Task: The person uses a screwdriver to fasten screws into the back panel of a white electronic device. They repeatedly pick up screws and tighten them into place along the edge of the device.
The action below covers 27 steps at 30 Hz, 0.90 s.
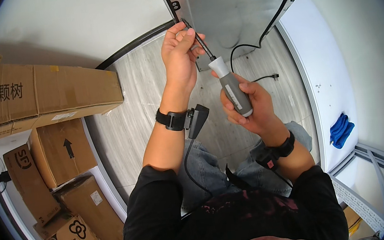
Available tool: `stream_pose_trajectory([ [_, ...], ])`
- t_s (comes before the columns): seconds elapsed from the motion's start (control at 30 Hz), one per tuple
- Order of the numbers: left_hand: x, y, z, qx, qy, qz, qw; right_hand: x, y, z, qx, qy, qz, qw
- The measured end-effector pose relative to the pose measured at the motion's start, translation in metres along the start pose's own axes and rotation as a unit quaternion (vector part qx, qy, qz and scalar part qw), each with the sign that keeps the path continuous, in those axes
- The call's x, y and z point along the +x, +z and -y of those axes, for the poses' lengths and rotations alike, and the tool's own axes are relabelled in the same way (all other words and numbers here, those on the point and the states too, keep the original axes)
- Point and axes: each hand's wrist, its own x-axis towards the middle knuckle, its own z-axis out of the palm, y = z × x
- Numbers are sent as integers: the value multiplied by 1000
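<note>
My right hand [253,107] grips the grey handle of a screwdriver [233,88] with a white collar. Its dark shaft slants up and left to the lower left edge of a grey metal appliance panel [231,6]. My left hand [179,57] pinches the shaft near its tip, right against the panel's corner. Both wrists wear black bands, and a small black device [197,119] hangs off the left one. My jeans-clad knees [207,170] are below the hands.
Several cardboard boxes [47,96] are stacked along the left. A black power cord [259,41] trails from the appliance onto the pale wood-grain floor [129,108]. A blue cloth [341,129] lies on a white surface at right. A white wall panel [71,20] stands behind.
</note>
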Motion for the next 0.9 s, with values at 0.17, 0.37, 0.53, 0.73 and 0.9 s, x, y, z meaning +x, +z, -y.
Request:
stream_pose_trajectory([
  [0.17, 1, -3, 1, 10, 5, -1, 1000, -1, -1, -1, -15, -5, -3, 1000],
  [0.37, 1, -1, -1, 13, -1, 0, 1000, 0, 0, -2, -55, -13, -15, 998],
  [0.53, 0, -2, -8, 35, -23, -1, 999, 2, 11, 1, -145, -12, -45, 988],
  [0.73, 1, -6, -22, 112, -59, 34, 991, 3, 24, 3, -227, -45, -110, 967],
  [0.9, 0, -7, -25, 171, -70, 57, 981, 8, 16, -10, -419, -89, -109, 897],
])
